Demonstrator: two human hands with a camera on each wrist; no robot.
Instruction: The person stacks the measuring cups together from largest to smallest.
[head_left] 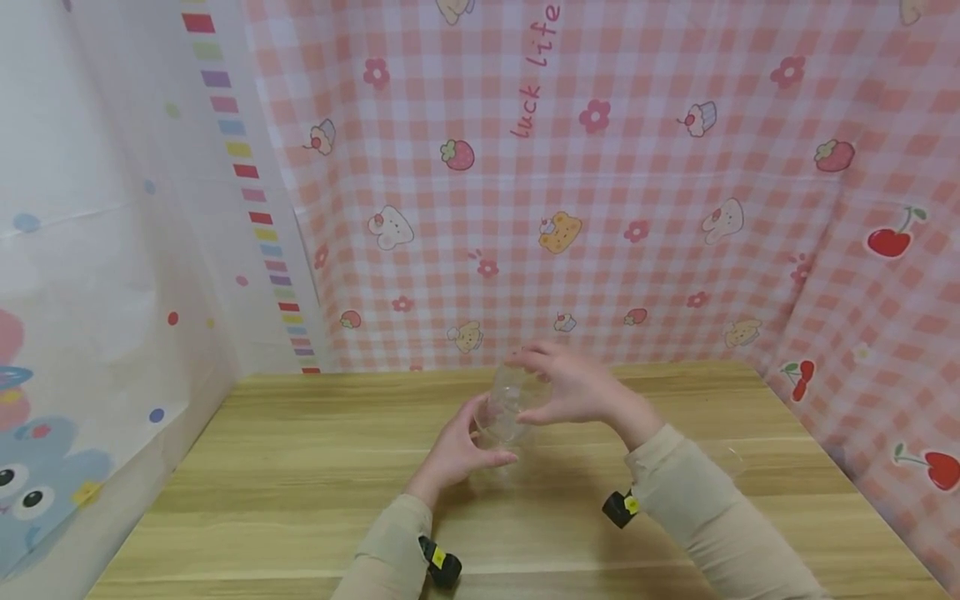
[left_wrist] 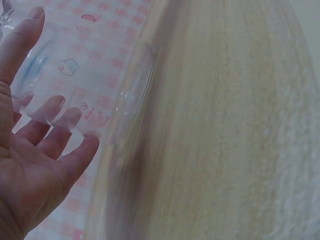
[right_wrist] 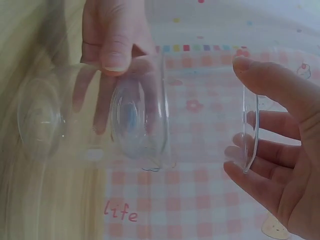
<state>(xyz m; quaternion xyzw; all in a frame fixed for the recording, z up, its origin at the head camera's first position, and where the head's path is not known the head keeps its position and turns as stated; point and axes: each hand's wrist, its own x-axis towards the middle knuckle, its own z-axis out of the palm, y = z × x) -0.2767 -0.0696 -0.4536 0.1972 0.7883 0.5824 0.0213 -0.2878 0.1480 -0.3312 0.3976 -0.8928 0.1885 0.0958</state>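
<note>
Two clear, see-through cups are between the hands, one partly inside the other. In the right wrist view, the lower cup has its base toward the table, and the base of the upper cup sits just inside its rim. My left hand holds the lower cup from the side, thumb on the near side and fingers behind it. From above, my right hand grips the upper cup near its rim, with the thumb and fingers on opposite sides. Whether the lower cup touches the table cannot be told.
A wood-grain table lies beneath the hands. On its right side shows a faint clear curved edge, partly behind the right sleeve. A pink checked cloth hangs along the back and right, and a white patterned sheet hangs at the left.
</note>
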